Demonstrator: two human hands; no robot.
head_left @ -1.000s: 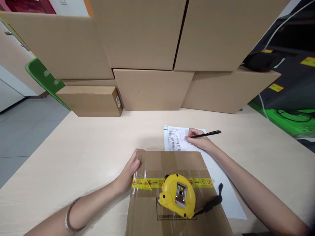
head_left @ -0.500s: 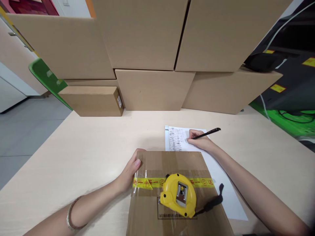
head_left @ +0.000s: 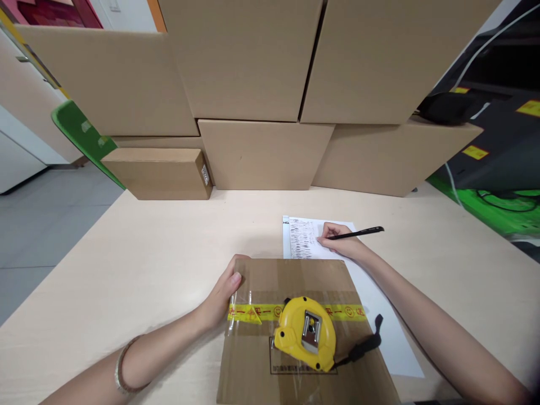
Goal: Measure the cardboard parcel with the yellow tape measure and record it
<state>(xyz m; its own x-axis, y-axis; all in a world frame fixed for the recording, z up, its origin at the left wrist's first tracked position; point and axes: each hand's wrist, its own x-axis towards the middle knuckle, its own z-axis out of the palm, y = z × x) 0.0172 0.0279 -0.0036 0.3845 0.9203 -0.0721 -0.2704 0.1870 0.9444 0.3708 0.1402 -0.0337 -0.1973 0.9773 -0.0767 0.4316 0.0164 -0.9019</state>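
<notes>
A flat cardboard box (head_left: 295, 278) sealed with clear tape and a yellow printed strip lies on the table in front of me. On top of it sits a yellow tape measure (head_left: 306, 334) with a black wrist strap. My left hand (head_left: 221, 295) grips the box's left edge, thumb on top. My right hand (head_left: 340, 241) pinches a black pen (head_left: 358, 232), its tip on a white printed sheet (head_left: 301, 237) just beyond the box.
Large cardboard boxes (head_left: 261, 152) are stacked along the table's far edge, with a smaller one (head_left: 158, 173) at the left. A green chair back (head_left: 78, 132) stands behind them. Dark equipment with green parts (head_left: 498, 169) is at the right. The pale table (head_left: 139, 253) spreads leftward.
The pen's free end has dipped and swung a little to the right as my right hand shifts on the sheet. My left hand and the box stay still.
</notes>
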